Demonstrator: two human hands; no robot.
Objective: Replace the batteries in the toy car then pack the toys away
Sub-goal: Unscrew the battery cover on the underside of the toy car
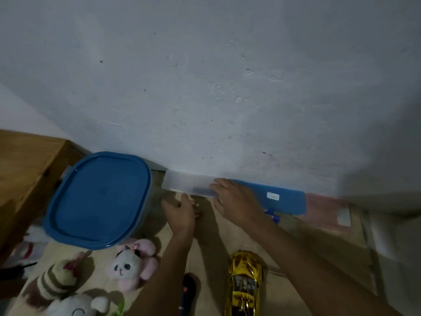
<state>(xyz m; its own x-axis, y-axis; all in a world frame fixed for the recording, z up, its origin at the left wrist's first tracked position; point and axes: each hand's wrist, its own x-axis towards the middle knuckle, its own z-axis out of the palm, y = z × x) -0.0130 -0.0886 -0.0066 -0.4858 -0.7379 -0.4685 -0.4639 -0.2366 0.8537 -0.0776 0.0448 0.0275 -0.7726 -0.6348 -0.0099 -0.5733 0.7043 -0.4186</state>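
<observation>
A gold toy car (243, 283) lies on the floor at the bottom centre, between my forearms. Against the wall stands a flat plastic case (182, 182) with a clear half and a blue half (287, 201). My right hand (237, 201) grips the case at its middle, fingers over the top and thumb at the lower edge. My left hand (180, 213) reaches just below the clear half; motion blur hides whether it holds anything. A panda plush (126, 267), a striped plush (57, 279) and a white plush (77, 306) lie at the lower left.
A tub with a blue lid (98, 199) stands left of the case, by a wooden cabinet (25, 169). A dark oblong object (189, 290) lies beside the car. The wall rises close ahead. A pinkish flat thing (325, 208) lies to the right.
</observation>
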